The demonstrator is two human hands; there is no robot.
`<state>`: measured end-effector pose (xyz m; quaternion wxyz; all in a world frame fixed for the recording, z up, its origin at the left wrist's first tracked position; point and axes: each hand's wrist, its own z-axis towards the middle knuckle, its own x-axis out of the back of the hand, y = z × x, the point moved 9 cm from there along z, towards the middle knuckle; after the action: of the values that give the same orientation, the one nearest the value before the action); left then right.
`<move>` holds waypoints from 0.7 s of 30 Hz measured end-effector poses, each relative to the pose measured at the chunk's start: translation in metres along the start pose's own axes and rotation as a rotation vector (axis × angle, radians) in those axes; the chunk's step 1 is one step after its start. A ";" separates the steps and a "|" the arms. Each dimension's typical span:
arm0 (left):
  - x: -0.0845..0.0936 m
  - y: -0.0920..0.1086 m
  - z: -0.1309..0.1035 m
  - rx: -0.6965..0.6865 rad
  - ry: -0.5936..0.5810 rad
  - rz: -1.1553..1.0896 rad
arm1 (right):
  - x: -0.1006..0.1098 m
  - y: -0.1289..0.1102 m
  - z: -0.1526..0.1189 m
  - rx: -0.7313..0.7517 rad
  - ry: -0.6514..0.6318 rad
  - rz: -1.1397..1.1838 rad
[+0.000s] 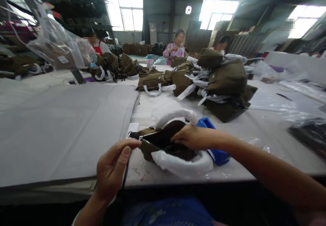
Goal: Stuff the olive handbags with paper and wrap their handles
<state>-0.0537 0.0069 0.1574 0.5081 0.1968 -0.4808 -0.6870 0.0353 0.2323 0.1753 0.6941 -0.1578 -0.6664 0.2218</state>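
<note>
An olive-brown bag (147,150) lies on the white table with its zipped top open and its dark inside showing. White wrapping covers its two handles (182,164). My left hand (114,166) is at the bag's left end, thumb and fingers closed around the edge by the zipper end. From the right, my right hand (189,137) reaches into the bag's opening, fingertips against the dark lining; whether they grip anything is unclear. Just behind and right of the bag sits a blue plastic object (219,156), partly hidden by my right forearm.
Large pale sheets (63,127) cover the table at left. More olive bags (226,78) are piled farther back. Clear plastic (305,97) and a dark wrapped item (309,134) lie at right. A plastic bag (61,46) hangs upper left. Several people work beyond the table.
</note>
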 end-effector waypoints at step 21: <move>-0.128 0.064 0.089 -0.225 -0.758 0.658 | -0.017 -0.005 -0.150 0.122 0.573 -0.084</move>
<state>-0.0371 0.1606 0.2254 0.5055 -0.2835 -0.5909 -0.5611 0.1852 0.2301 0.1539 0.8708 -0.1440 -0.4346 0.1789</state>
